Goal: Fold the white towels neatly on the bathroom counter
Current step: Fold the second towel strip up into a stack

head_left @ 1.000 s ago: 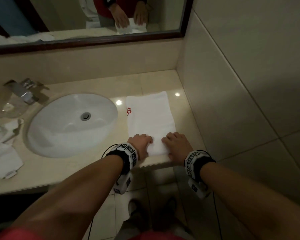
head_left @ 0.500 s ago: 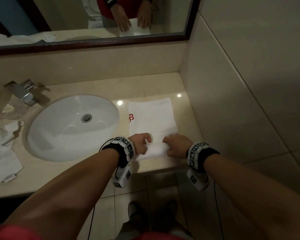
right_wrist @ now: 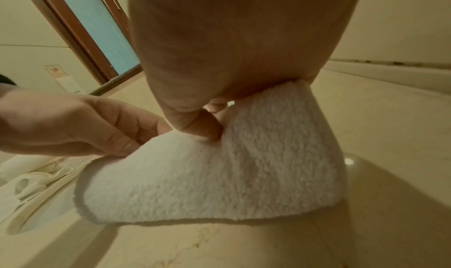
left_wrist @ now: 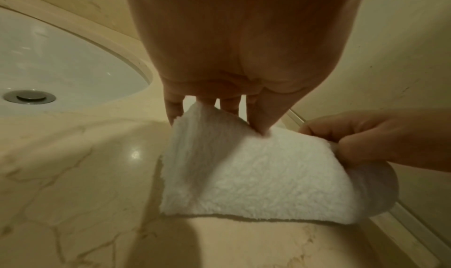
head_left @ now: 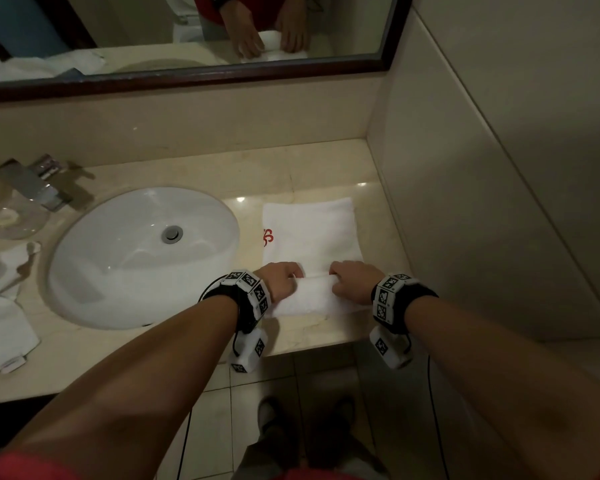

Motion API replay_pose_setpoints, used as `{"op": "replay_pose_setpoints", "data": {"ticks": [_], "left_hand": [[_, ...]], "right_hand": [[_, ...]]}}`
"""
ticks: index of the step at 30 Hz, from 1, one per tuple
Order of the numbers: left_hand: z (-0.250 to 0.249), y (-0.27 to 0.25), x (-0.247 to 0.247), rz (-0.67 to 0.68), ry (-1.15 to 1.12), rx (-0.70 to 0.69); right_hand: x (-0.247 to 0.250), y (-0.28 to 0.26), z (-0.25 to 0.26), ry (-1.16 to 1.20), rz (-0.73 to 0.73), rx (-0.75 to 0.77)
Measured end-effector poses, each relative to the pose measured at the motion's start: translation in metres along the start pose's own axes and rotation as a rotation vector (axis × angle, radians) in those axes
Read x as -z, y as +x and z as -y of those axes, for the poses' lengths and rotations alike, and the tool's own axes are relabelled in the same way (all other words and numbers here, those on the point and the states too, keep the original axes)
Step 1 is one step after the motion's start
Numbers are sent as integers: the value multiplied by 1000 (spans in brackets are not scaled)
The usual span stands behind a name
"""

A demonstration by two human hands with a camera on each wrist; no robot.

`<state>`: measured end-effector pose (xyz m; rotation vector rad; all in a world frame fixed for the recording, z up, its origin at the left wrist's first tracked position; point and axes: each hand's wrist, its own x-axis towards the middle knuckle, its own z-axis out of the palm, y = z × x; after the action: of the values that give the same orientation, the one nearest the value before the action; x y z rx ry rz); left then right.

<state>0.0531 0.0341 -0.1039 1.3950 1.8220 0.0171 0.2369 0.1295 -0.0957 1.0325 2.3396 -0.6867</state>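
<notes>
Your left hand (head_left: 280,282) and right hand (head_left: 355,281) each pinch the near edge of the white towel (head_left: 310,233), lifted between them. The rest lies flat on the desk (head_left: 326,174) beyond your fingers: fluffy, with a red mark nearer your left hand.

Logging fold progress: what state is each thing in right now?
white towel: flat on counter, near edge lifted, curling over
left hand: pinches towel's near edge
right hand: pinches towel's near edge
sink: empty
other towels: crumpled, unfolded
</notes>
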Motion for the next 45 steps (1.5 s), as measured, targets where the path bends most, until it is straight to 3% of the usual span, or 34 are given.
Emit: {"op": "replay_pose_setpoints", "data": {"ticks": [5, 11, 14, 21, 24, 29, 33, 39, 45], "left_hand": [[-7, 1, -2, -128, 59, 34], [-21, -16, -11, -369, 396, -45], [-24, -23, -21, -340, 520, -103], [-22, -27, -35, -321, 691, -84], [-24, -26, -35, -313, 707, -66], [-27, -22, -35, -298, 719, -47], [-30, -16, -37, -297, 722, -6], [-29, -10, -36, -311, 690, 6], [-30, -17, -39, -290, 592, -2]], "right_hand": [[-2, 4, -2, -59, -50, -2], [-7, 3, -3, -52, -178, -5], [-11, 1, -4, -75, -273, -2], [-31, -9, 2, -127, -540, 105], [-33, -15, 2, -180, -535, 124], [-40, -30, -2, -317, -408, 164], [-48, -22, -2, -400, -367, 111], [-47, -9, 6, -411, -395, 51], [-42, -17, 5, -417, -336, 84]]}}
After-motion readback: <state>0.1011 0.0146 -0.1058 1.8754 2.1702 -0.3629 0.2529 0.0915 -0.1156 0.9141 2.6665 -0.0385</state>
